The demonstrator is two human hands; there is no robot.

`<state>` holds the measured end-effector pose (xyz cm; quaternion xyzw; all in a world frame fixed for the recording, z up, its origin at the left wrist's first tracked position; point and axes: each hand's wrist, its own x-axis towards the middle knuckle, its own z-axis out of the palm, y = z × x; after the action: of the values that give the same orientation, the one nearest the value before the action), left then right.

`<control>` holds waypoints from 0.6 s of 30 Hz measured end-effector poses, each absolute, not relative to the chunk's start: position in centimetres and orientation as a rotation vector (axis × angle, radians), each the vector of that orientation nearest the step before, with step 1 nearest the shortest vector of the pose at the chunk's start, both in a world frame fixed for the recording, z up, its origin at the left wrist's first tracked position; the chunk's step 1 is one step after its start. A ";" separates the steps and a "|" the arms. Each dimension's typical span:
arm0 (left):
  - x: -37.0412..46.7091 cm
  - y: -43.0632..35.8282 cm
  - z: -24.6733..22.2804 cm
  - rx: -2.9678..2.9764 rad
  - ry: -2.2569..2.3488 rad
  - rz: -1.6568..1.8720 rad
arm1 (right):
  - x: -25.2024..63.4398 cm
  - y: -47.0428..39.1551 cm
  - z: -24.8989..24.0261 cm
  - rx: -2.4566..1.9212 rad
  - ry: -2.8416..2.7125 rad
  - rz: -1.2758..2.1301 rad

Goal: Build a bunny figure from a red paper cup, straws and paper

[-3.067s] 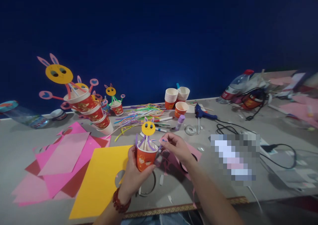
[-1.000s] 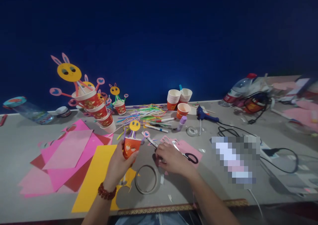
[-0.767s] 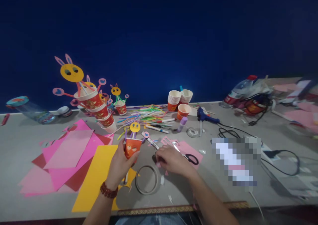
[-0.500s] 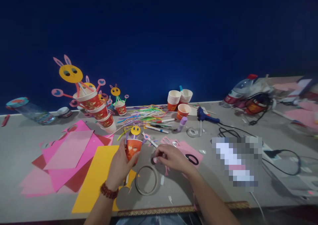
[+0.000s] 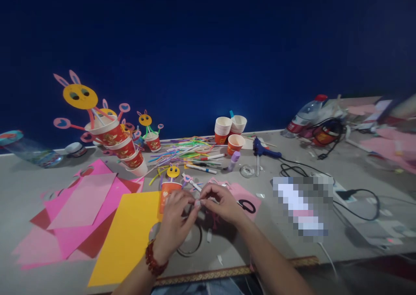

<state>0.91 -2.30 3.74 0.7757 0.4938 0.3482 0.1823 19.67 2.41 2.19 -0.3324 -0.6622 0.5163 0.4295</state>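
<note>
My left hand (image 5: 178, 214) and my right hand (image 5: 222, 201) meet over the desk, fingertips pinched together on a small pale piece (image 5: 198, 202) too small to make out. Just behind my left hand stands an orange paper cup (image 5: 166, 191) with a yellow rabbit face (image 5: 173, 171) and a pink round paw (image 5: 186, 178) above its rim. Below my hands a roll of tape (image 5: 191, 247) lies flat, partly covered by my left hand. Black-handled scissors (image 5: 247, 206) rest on pink paper to the right of my right hand.
Yellow card (image 5: 120, 238) and pink sheets (image 5: 84, 204) lie at left, beside stacked cups with rabbit faces (image 5: 110, 132). Colourful sticks (image 5: 191, 149), paper cups (image 5: 223, 128), a glue stick (image 5: 234, 160) and a blue glue gun (image 5: 266, 149) with its cable are behind.
My left hand has let go of the orange cup, which now stands on the desk, and moved right to my right hand. The view has shifted slightly.
</note>
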 end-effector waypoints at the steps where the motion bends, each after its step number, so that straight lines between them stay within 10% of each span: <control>1: 1.0 -2.2 3.5 2.158 1.382 1.000 | 19.6 2.4 2.2 -0.816 -1.654 1.267; 18: 1.0 -2.3 2.3 2.031 1.368 1.152 | 19.4 2.2 2.5 -0.737 -2.045 0.515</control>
<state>0.99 -2.27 2.31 0.7328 0.4936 0.4156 0.2159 19.41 2.16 2.47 -0.2964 -0.8229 0.2071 0.4383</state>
